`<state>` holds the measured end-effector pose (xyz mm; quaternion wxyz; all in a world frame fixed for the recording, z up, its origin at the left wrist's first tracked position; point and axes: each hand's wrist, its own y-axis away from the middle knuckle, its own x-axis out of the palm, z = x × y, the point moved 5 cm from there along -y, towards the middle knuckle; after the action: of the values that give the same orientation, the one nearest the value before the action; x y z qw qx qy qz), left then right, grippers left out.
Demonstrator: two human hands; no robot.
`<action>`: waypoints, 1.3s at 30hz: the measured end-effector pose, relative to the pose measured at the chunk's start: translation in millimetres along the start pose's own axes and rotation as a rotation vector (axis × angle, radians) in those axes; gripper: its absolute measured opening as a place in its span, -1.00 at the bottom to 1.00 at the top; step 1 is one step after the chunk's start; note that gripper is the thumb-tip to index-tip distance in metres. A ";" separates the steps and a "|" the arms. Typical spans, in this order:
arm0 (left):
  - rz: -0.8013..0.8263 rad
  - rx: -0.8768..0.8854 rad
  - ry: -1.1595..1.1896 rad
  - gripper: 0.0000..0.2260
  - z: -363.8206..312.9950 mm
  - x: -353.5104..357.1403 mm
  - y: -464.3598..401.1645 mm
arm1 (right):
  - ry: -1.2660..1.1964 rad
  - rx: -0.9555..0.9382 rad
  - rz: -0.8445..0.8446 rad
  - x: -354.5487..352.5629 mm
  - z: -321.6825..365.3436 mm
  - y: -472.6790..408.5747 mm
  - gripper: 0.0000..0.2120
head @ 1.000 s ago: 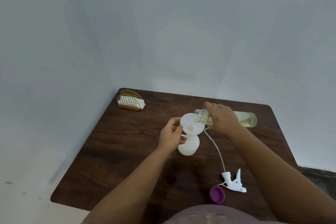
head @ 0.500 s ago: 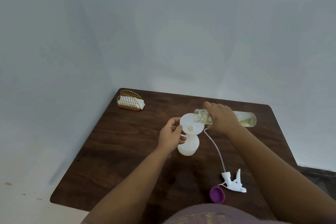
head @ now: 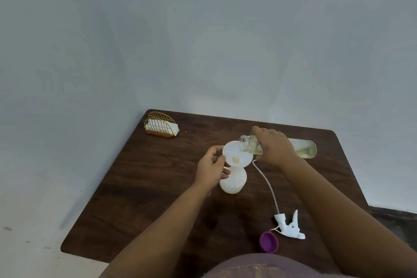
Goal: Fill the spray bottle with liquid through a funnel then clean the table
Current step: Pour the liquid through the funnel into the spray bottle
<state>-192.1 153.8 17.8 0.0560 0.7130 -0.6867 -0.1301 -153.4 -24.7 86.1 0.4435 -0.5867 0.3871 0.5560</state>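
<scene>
Our hands were both busy: left hand pinched the funnel rim on the spray bottle, right hand gripped the clear bottle lying almost sideways, mouth just over the funnel's right edge.

Mid-frame, your left hand grips the rim of the white funnel seated in the white spray bottle. Your right hand tips the clear bottle of yellowish liquid, mouth over the funnel. Lower right, the trigger sprayer lies just beside a purple cap. A wire napkin holder stands at the upper left of the table.
</scene>
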 end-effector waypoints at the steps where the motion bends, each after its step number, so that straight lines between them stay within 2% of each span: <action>1: 0.000 0.001 0.002 -0.77 -0.2 -0.1 0.0 | 0.000 -0.001 0.003 0.1 0.3 -0.1 -0.55; 39: -0.010 0.003 -0.005 -0.76 1.7 -2.3 -2.8 | 0.035 0.002 0.015 0.8 -1.6 -0.9 -0.55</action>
<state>-189.9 156.3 15.7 0.0526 0.7164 -0.6833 -0.1311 -151.9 -26.0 85.3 0.4333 -0.5930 0.3997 0.5486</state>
